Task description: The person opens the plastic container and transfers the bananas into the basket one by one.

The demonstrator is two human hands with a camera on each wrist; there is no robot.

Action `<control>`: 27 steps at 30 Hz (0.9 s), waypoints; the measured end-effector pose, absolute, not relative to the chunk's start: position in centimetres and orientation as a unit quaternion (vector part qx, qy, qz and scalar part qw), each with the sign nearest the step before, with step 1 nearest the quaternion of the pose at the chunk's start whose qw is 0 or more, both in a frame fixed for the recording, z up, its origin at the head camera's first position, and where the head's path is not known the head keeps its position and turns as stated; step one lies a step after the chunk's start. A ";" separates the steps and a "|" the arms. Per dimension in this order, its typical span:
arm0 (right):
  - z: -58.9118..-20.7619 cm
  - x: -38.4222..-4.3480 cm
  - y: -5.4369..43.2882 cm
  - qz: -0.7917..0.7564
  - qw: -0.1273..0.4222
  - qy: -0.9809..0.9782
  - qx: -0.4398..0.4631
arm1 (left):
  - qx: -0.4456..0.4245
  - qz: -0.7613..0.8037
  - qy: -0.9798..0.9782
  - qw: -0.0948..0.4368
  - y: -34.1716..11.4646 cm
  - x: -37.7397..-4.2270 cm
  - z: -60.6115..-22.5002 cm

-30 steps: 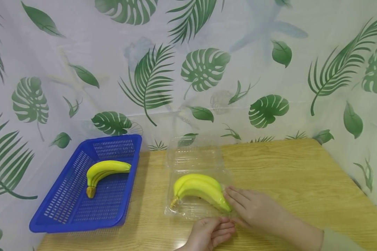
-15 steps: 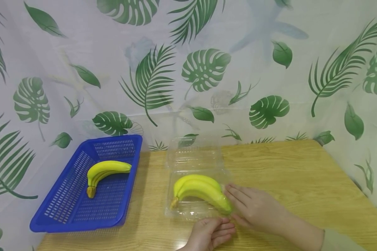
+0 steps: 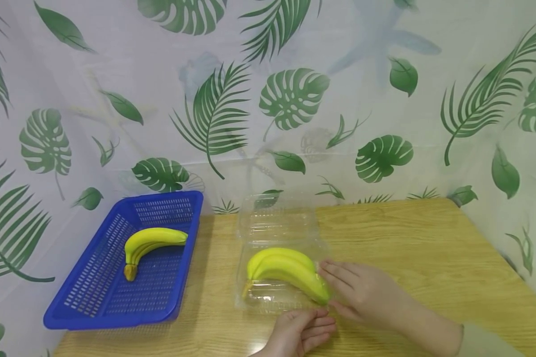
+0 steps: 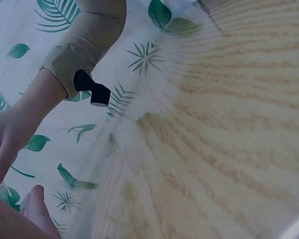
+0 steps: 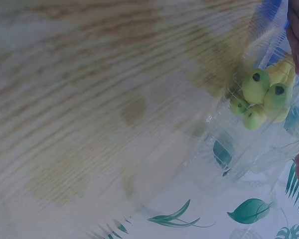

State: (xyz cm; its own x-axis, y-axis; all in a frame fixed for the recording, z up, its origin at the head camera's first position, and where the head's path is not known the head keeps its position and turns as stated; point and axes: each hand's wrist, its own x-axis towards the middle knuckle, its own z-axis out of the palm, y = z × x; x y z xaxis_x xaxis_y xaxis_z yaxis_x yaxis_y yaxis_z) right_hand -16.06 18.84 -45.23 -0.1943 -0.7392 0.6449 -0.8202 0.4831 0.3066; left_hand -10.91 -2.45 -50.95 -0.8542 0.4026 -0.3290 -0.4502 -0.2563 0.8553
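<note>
A bunch of yellow bananas (image 3: 288, 270) lies in a clear plastic clamshell box (image 3: 274, 300) at the middle of the table, its see-through lid (image 3: 277, 223) folded back. The stem end points left; in the right wrist view the dark banana tips (image 5: 269, 94) show through the plastic. My right hand (image 3: 370, 297) lies along the box's right side, fingers mostly straight and touching the plastic near the tips. At the front right corner, my left hand (image 3: 299, 332) is nearest the rim, its fingers loosely bent. Only parts of the hands show in the wrist views.
A blue plastic basket (image 3: 178, 292) stands left of the box, with another banana bunch (image 3: 152, 240) inside. The wooden table (image 3: 411, 233) reaches back to a white curtain (image 3: 330, 29) printed with green leaves. A black device (image 4: 92, 89) sits on the right wrist.
</note>
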 end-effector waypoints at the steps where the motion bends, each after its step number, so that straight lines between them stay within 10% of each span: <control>1: -45.2 -16.1 18.8 0.056 0.385 -0.770 0.506 | -0.021 0.793 0.546 0.270 -2.5 -10.9 -50.9; 27: -42.8 -18.2 18.9 0.121 0.368 -0.761 0.520 | -0.033 0.795 0.546 0.261 -1.8 -10.9 -50.7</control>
